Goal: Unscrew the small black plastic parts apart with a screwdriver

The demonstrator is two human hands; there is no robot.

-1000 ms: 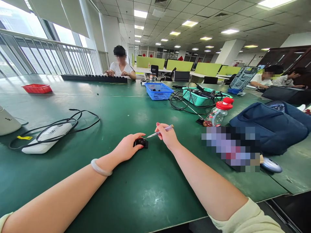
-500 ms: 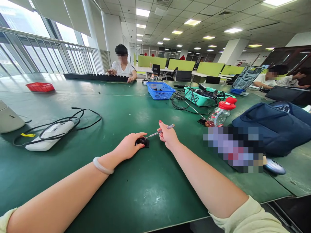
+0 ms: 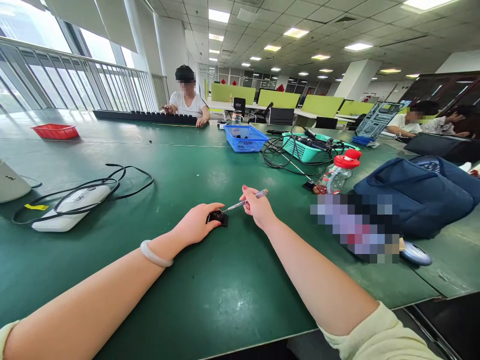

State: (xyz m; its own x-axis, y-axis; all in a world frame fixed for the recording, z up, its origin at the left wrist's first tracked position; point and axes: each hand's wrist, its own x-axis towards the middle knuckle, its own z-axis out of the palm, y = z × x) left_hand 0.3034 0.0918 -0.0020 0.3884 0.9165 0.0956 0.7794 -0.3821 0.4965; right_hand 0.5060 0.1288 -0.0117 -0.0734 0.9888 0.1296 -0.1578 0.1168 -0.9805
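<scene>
My left hand point(image 3: 195, 223) pinches a small black part point(image 3: 217, 217) between thumb and fingers, holding it on the green table top. Round holes or studs show on the part's upper face, too small to tell which. In my right hand point(image 3: 258, 207) is a slim screwdriver point(image 3: 237, 205) with a thin metal shaft and a clear handle whose end sticks out past the fingers. Its shaft slants down to the left, and the tip meets the black part or lies just beside it; which one I cannot tell.
A white device point(image 3: 73, 209) with a black cord lies left. Ahead stand a blue basket point(image 3: 246, 145), a green basket point(image 3: 305, 152) with cables, and a red tray point(image 3: 55, 132). A jar point(image 3: 336, 172) and navy bag point(image 3: 408, 195) are right. A person point(image 3: 186, 102) sits opposite.
The whole scene has shifted slightly left and up in the view. Both hands keep the same grip, and the screwdriver tip stays at the black part.
</scene>
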